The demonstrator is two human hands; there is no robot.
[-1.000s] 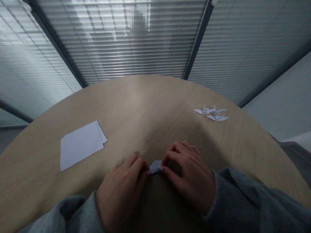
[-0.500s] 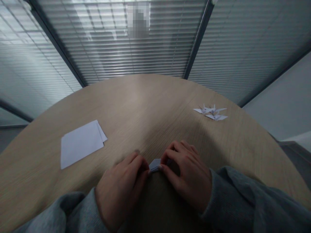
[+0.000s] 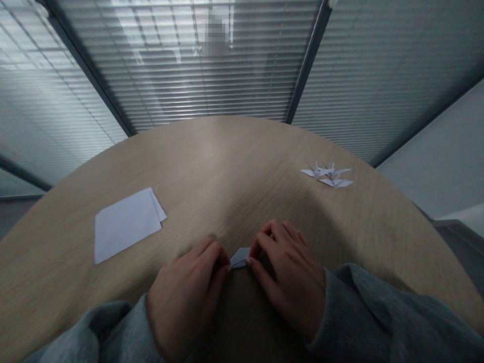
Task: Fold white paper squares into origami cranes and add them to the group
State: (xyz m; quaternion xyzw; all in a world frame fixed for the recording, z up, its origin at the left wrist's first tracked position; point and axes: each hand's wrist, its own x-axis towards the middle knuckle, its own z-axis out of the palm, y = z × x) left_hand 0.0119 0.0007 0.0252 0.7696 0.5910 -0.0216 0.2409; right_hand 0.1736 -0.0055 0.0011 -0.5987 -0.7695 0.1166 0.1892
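Between my two hands, close to the near side of the table, is a small folded piece of white paper [image 3: 240, 256]. My left hand [image 3: 191, 290] pinches its left end between thumb and forefinger. The right end is pinched the same way by my right hand [image 3: 289, 275], whose other fingers curl above the tabletop. Fingertips cover both ends of the paper, so only its middle shows, with a crease along the near edge.
A stack of white paper sheets [image 3: 126, 224] lies to the left on the round wooden table [image 3: 227, 166]. Several folded paper cranes [image 3: 328, 176] sit in a cluster at the far right. Windows with blinds [image 3: 227, 85] stand beyond the table's far edge.
Both hands stay pinched on the folded paper. My right hand has shifted very slightly left, and a little more of the near crease shows.
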